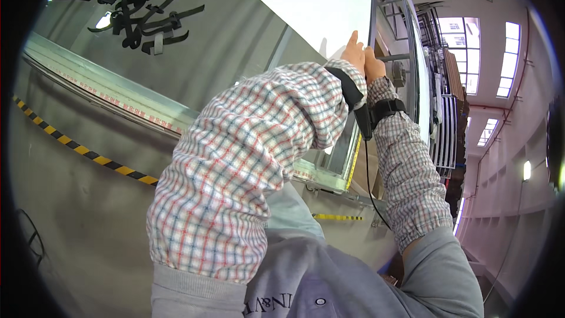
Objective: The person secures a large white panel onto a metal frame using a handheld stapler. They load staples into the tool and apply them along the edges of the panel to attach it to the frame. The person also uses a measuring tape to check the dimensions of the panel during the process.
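Note:
A large bright white sheet (318, 0) lies over the far part of a glass-topped table (229, 41). My left hand (354, 54) rests at the sheet's right edge, its index finger stretched out along the white surface. Close beside it, my right hand (374, 67) is closed at the same dark-edged side; what its fingers grip is hidden. Both forearms wear checked sleeve covers, with a black strap (388, 108) at the right wrist and another black band (346, 87) at the left. A thin black cable (369, 176) hangs from a small dark device between the wrists.
Tangled black straps (138, 17) lie on the glass at the far left. Yellow-and-black tape (82, 150) marks the floor there. A yellow measuring strip (353, 162) runs by the table's right end. Metal racks (445, 129) and stacked frames stand to the right.

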The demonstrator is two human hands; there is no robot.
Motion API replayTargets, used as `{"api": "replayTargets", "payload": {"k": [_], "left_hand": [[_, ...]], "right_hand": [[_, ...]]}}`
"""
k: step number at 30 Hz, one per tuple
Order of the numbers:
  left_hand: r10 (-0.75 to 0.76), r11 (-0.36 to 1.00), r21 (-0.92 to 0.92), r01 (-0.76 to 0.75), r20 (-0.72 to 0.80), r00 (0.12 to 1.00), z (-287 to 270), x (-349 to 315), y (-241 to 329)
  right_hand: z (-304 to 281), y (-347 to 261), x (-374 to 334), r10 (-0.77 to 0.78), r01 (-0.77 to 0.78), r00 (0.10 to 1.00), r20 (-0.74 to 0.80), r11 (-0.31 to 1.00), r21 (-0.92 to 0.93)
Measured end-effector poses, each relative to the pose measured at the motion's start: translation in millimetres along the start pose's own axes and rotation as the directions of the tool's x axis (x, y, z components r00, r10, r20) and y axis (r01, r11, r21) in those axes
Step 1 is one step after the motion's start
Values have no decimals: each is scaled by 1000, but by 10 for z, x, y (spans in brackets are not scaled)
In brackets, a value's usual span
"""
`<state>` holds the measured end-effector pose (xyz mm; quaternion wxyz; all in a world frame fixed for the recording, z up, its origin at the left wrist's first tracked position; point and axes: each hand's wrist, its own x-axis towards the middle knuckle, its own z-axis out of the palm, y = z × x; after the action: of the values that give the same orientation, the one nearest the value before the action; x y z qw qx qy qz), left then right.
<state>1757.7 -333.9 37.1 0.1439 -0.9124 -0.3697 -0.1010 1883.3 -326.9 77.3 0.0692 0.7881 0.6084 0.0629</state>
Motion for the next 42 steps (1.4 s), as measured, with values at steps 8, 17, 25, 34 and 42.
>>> {"api": "replayTargets", "payload": {"k": [8, 17, 25, 34, 42], "left_hand": [[70, 955, -285, -78, -38, 997, -379, -248, -181], [-284, 539, -838, 91, -79, 956, -814, -677, 98], [-338, -336, -821, 461, 562, 755, -876, -869, 185], [-429, -804, -574, 155, 741, 517, -710, -607, 738], [-559, -794, -600, 94, 783, 272, -720, -333, 948]], "right_hand": [[74, 263, 31, -79, 80, 997, 7, 992, -97], [290, 184, -221, 306, -283, 952, 17, 853, 438], [375, 89, -76, 291, -369, 922, 254, 470, 802], [319, 229, -105, -233, -384, 898, 374, 4, 923], [-266, 394, -194, -465, -700, 662, 588, -104, 706]]}}
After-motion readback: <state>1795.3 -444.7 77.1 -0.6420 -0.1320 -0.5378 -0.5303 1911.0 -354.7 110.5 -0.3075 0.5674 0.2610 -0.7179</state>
